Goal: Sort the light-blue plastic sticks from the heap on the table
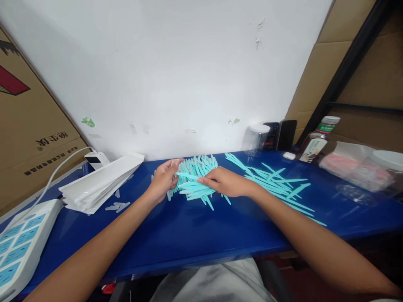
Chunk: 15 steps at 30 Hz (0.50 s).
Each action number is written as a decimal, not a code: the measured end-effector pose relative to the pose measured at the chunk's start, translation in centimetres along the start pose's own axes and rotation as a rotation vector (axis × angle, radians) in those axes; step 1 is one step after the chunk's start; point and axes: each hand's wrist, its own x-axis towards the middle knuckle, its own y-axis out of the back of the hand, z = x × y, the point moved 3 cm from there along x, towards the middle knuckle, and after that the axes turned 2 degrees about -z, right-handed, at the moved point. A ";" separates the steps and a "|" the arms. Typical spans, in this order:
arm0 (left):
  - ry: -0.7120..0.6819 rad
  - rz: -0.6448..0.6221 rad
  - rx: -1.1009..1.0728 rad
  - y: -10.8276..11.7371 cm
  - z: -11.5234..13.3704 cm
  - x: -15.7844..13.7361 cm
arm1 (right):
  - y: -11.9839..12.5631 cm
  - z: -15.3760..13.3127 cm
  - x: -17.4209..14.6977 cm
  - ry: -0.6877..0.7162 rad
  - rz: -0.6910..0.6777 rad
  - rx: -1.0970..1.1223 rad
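A slim turquoise stick that looks like an eyebrow razor (188, 176) spans the gap between my hands. At its left end, my left hand (164, 179) is closed in a pinch; the fingers partly hide that tip and whether a cap is on it. My right hand (223, 181) grips the other end between thumb and fingers, palm down. Just behind and beneath both hands lies a dense pile of similar razors (198, 165), several with pale translucent tips. To the right, a looser heap of turquoise razors (270, 180) is spread over the blue table (189, 235).
Small translucent caps (118, 206) lie left, near a stack of white sleeves (97, 186). A power strip (28, 243) occupies the left edge; a white device (96, 159) is behind. A clear jar (255, 140), a bottle (317, 140) and a pink-filled bag (355, 165) stand right.
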 end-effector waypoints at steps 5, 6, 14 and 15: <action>0.017 -0.009 -0.002 -0.1 0.3 -0.1 | 0.1 0.3 0.0 0.012 0.029 -0.018; 0.015 -0.003 -0.005 -0.1 0.3 -0.1 | 0.1 0.4 0.0 0.013 0.033 -0.020; 0.000 0.013 -0.035 -0.1 0.4 -0.1 | 0.5 0.6 0.0 -0.018 0.066 -0.056; -0.005 0.011 -0.032 -0.1 0.4 -0.1 | 0.6 0.6 0.0 -0.017 0.071 -0.055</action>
